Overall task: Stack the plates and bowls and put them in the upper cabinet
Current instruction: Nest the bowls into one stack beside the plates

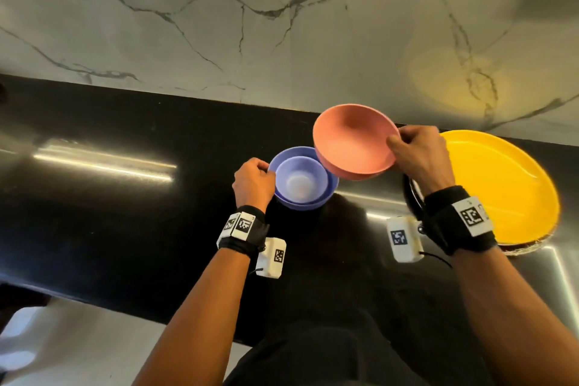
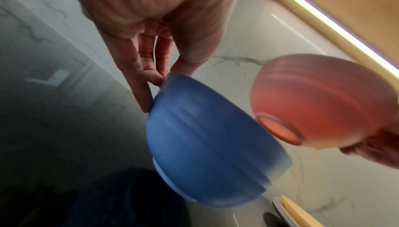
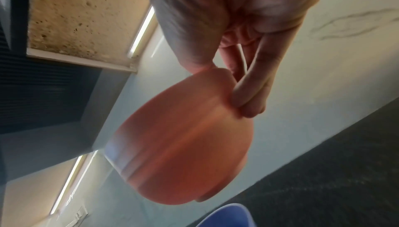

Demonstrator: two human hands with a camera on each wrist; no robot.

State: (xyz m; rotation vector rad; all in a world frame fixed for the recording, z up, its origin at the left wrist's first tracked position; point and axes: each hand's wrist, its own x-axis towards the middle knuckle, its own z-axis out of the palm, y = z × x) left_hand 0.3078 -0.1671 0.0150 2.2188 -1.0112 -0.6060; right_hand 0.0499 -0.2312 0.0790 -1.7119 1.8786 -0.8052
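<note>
The left hand (image 1: 254, 180) pinches the rim of the blue bowls (image 1: 302, 180), a smaller one nested in a larger, held just above the black tabletop (image 1: 125, 197). The right hand (image 1: 418, 155) grips the rim of the pink bowl (image 1: 354, 142), thumb inside, holding it tilted in the air, overlapping the blue pair's right edge. A yellow plate (image 1: 501, 188) lies on the tabletop to the right, near the marble wall (image 1: 250, 25).

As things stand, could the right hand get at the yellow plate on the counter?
Probably not yet: the right hand grips the pink bowl by its rim, so it is occupied. The path itself looks free, since the yellow plate lies uncovered just beside that hand on the black counter.
</note>
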